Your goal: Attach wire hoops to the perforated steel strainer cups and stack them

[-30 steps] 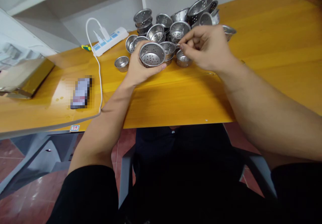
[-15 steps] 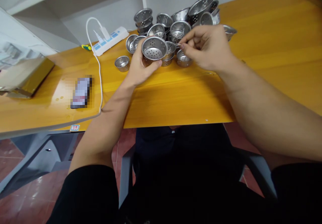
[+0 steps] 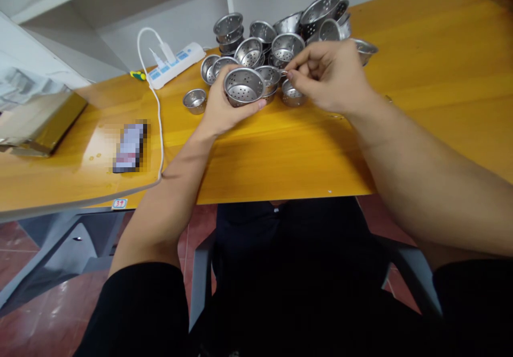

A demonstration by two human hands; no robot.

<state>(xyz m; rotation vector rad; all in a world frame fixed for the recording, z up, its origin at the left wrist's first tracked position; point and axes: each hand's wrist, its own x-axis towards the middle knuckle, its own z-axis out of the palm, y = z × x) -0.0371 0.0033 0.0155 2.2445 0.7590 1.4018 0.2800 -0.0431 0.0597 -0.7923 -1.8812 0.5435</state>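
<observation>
My left hand (image 3: 224,106) is wrapped round a perforated metal cup (image 3: 244,87), thumb along its front and the open mouth facing up toward me. Pinched between the thumb and forefinger of my right hand (image 3: 328,76) is a small thin metal piece (image 3: 283,72); its full shape is too small to make out. Just behind the held cup stands another perforated cup (image 3: 269,76). Below my right fingertips sits a smaller perforated cup (image 3: 293,94). A small cup (image 3: 195,101) stands apart, left of my left hand.
Several perforated cups, some stacked (image 3: 228,28), crowd the back of the yellow table (image 3: 280,159). Wider bowls (image 3: 320,12) lean at the back right. On the left are a power strip (image 3: 178,64) with a white cable, a blurred phone (image 3: 130,147) and a cardboard box (image 3: 44,122).
The cup in my left hand has dipped slightly toward me and tilted, so less of its floor and more of its inner wall shows. My right hand has stayed in place.
</observation>
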